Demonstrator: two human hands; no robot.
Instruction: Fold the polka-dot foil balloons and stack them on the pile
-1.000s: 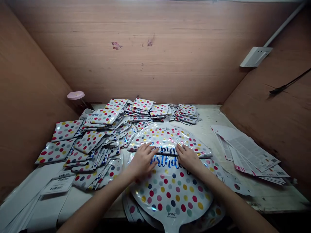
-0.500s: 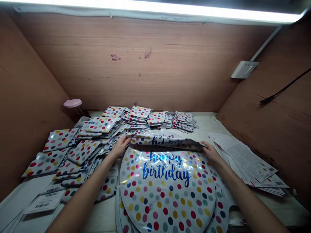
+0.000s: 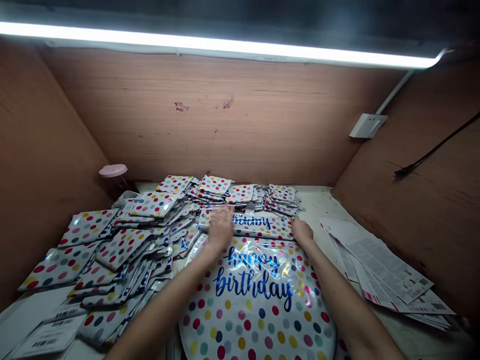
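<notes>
A dotted foil balloon [image 3: 258, 227] lies folded into a flat strip, with part of its blue lettering showing. My left hand [image 3: 221, 227] is over the strip's left part, its fingers smeared by motion. Closed at the strip's right end is my right hand [image 3: 302, 231], gripping its edge. Beneath and in front lies a flat round foil balloon [image 3: 258, 315], white with coloured dots and "happy birthday" in shiny blue. Other flat balloons lie under it, mostly hidden.
Several piles of folded dotted balloons [image 3: 123, 245] crowd the left and back. Barcoded white cards [image 3: 52, 335] lie front left, printed sheets [image 3: 390, 270] on the right. A pink-lidded container [image 3: 113, 171] stands at the back left. Wooden panels [image 3: 225, 125] enclose the table; a black cable [image 3: 431, 150] hangs right.
The balloon's raised top layer has been folded down into a narrow flat strip. My left hand has moved right onto it, my right hand slightly left. The view has tilted up a little.
</notes>
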